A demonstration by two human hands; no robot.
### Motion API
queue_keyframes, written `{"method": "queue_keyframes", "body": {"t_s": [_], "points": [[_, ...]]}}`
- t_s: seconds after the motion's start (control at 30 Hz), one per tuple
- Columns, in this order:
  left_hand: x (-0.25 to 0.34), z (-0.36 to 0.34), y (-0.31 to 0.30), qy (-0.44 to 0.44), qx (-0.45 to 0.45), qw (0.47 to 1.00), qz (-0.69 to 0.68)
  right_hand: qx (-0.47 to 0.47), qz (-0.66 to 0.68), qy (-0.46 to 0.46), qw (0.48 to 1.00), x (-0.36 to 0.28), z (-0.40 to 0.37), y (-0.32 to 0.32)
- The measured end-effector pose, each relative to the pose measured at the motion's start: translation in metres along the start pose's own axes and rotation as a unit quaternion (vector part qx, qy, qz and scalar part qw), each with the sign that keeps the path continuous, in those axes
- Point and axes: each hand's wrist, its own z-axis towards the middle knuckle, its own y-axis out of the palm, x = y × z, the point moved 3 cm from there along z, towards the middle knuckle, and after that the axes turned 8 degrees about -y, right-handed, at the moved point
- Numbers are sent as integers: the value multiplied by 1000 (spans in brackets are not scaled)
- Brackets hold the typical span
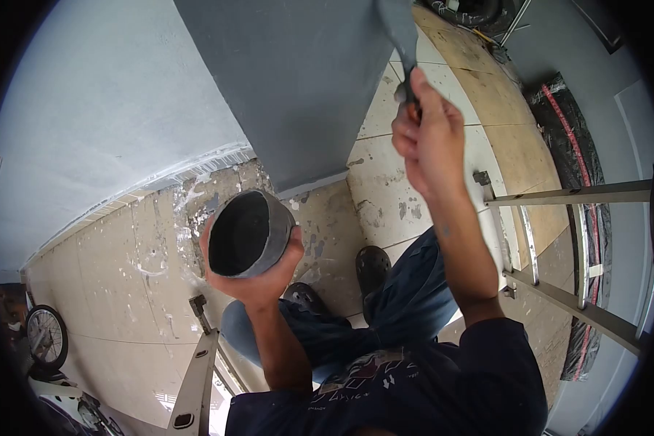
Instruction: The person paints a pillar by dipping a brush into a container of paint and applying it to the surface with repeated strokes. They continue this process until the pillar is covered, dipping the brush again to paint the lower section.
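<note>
Bowl point(243, 232) and tool point(400, 33) are each in a grip, near a grey pillar point(298, 80) rising from the floor point(109, 291). The bowl, the larger, sits inside the left hand point(261, 280), which wraps its near side and both flanks; its mouth tilts upward, dark grey within. The tool, slimmer and blurred, extends beyond the right hand point(436, 138), which is closed around its near end; the far end overlaps the pillar's right edge, and I cannot tell whether they touch.
</note>
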Motion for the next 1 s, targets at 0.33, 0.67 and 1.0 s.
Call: {"method": "queue_keyframes", "body": {"t_s": [0.33,0.67,1.0], "points": [[-3,5,-3,-11,15,1000,10,157,35,214,964,124,-52,-38],[-10,5,3,-17,13,1000,18,4,37,-102,994,-79,-14,46],[-2,6,-4,-19,9,1000,7,138,53,70,986,99,-35,-31]]}}
